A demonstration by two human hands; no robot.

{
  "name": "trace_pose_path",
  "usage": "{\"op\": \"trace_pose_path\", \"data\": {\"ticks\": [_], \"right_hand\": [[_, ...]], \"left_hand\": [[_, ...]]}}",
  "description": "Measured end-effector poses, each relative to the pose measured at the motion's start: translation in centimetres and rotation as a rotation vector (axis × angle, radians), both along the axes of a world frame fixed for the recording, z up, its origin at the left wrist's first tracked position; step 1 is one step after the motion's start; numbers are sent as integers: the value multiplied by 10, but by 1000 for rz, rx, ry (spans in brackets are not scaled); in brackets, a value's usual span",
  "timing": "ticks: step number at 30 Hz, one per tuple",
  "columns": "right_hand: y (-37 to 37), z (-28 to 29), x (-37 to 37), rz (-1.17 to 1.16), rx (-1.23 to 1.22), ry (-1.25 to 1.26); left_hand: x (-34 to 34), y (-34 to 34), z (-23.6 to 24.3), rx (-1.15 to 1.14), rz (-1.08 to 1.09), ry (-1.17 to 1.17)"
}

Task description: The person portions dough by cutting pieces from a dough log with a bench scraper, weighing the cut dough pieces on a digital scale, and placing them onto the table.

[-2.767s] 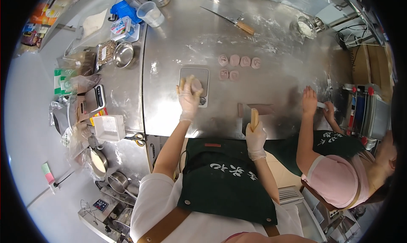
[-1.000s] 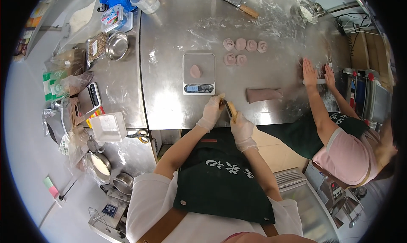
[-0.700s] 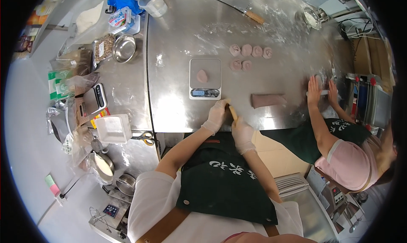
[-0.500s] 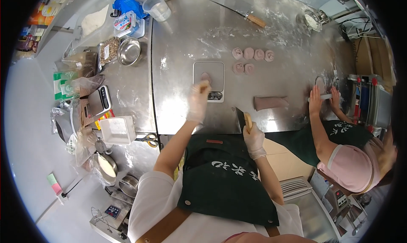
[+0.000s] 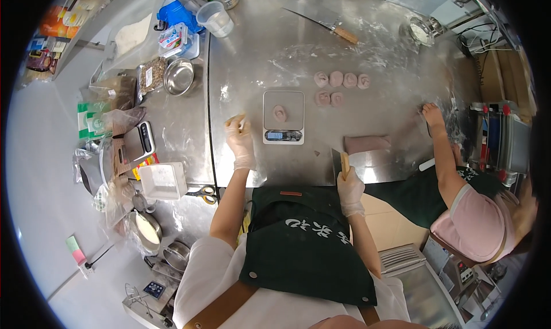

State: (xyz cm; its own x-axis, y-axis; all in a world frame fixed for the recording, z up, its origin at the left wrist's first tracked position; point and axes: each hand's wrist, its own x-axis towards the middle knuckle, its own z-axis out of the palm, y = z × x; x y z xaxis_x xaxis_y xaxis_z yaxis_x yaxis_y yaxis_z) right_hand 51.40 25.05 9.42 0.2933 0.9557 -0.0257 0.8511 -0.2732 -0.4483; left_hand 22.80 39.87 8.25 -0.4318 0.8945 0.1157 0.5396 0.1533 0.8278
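A small piece of pinkish dough [image 5: 279, 113] lies on the plate of a white kitchen scale [image 5: 283, 136], whose display is lit. To the left of the scale hovers my gloved left hand [image 5: 239, 142], fingers curled in; whether something small is in them cannot be made out. My gloved right hand [image 5: 349, 191] grips the wooden handle of a dough scraper [image 5: 337, 163], its blade upright near the table's front edge. Beside it lies a pinkish dough log [image 5: 367, 144]. A tiny dough scrap [image 5: 317, 153] sits between scale and scraper. Several round dough pieces [image 5: 336, 79] stand in two rows beyond.
At the right a co-worker's hand [image 5: 433, 115] reaches over the floured steel table [image 5: 247, 59], near a white rolling pin [image 5: 427, 164]. A wooden-handled knife [image 5: 346, 35] lies at the back. Leftward are a steel bowl [image 5: 179, 76], a white tub [image 5: 163, 181] and scissors [image 5: 205, 195].
My left hand has drawn back leftward from the scale, leaving the dough piece on it. The scraper has shifted slightly. The co-worker's hands have left their rolling position, and the pin is nearer the edge.
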Motion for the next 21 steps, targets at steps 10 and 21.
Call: {"op": "trace_pose_path", "data": {"ticks": [10, 21], "right_hand": [[4, 1, 0, -37, -222, -36], [5, 3, -1, -51, -234, -24]], "left_hand": [[-21, -8, 5, -15, 236, -74], [-17, -6, 7, 22, 199, 49]]}}
